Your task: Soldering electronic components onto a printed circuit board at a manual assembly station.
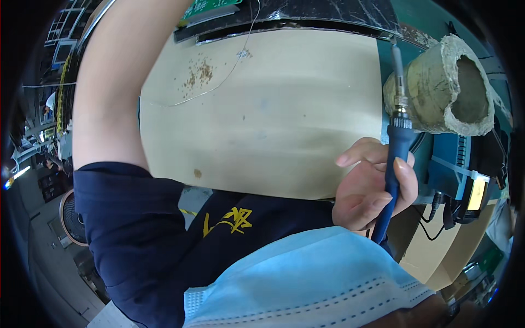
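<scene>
Blue soldering iron (pixel 401 136), pinched in the right hand (pixel 374 188), might scorch the tan sheet (pixel 295 147) if tilted left; left hand's grip unseen.

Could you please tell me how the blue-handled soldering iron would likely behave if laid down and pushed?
The soldering iron would probably roll, since its handle looks round and slim. It seems stiff, judging by its straight shape. It may be fairly light, as the right hand holds it with its fingers.
</scene>
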